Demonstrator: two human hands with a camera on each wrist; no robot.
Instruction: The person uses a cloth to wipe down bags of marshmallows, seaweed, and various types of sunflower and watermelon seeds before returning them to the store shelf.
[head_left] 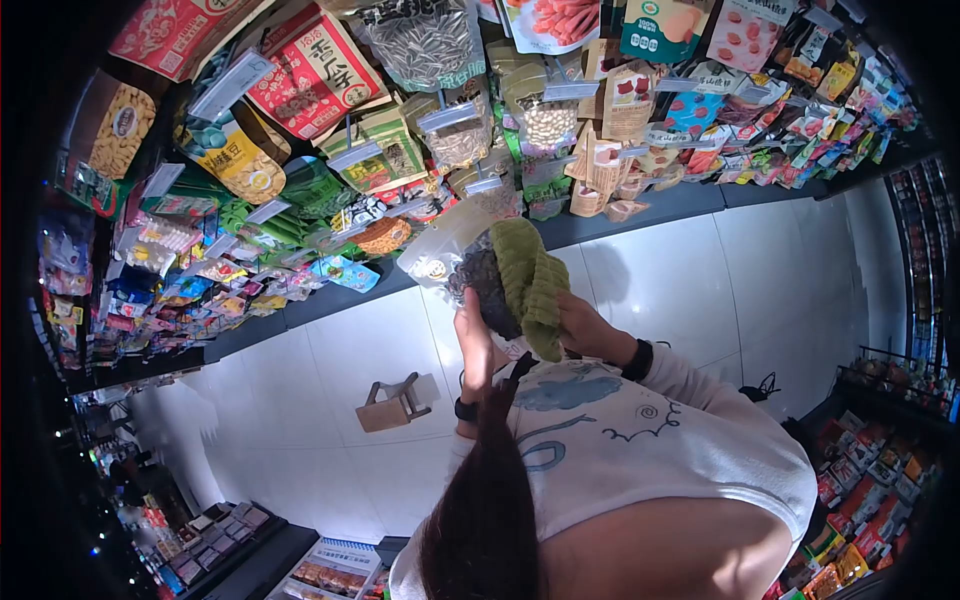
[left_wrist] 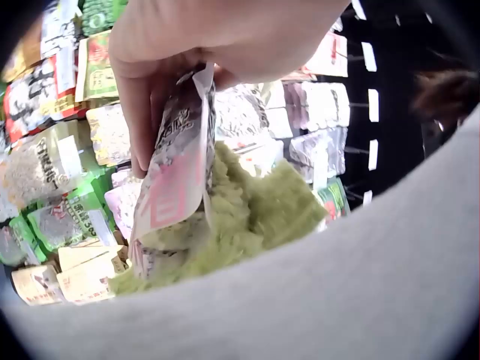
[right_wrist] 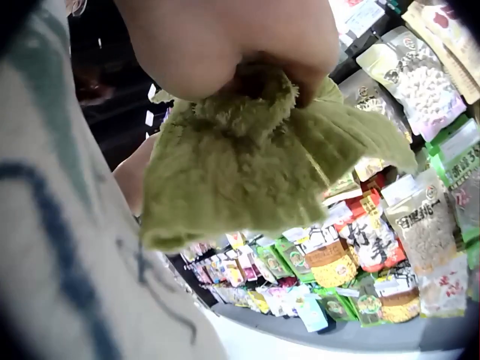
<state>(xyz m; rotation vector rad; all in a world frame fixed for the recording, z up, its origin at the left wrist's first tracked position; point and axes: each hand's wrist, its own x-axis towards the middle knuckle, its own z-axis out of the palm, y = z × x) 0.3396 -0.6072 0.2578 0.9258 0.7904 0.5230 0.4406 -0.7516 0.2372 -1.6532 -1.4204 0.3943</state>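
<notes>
A clear-topped snack bag with dark contents (head_left: 482, 285) is in front of the body in the head view, its printed side visible in the left wrist view (left_wrist: 169, 184). The left hand (head_left: 474, 340) grips the bag's edge, fingers curled round it (left_wrist: 202, 37). A green fluffy cloth (head_left: 535, 285) lies against the bag's right side. The right hand (head_left: 590, 328) pinches the bunched cloth (right_wrist: 225, 169); in the right wrist view the thumb and fingers (right_wrist: 240, 41) close on its gathered middle. The cloth hides part of the bag.
Hanging snack bags (head_left: 375, 160) fill the dark shelf rack ahead, with price tags sticking out. A small wooden stool (head_left: 385, 412) stands on the pale tiled floor (head_left: 350, 490). More goods (head_left: 865, 490) are at the lower right, and display stands at the lower left.
</notes>
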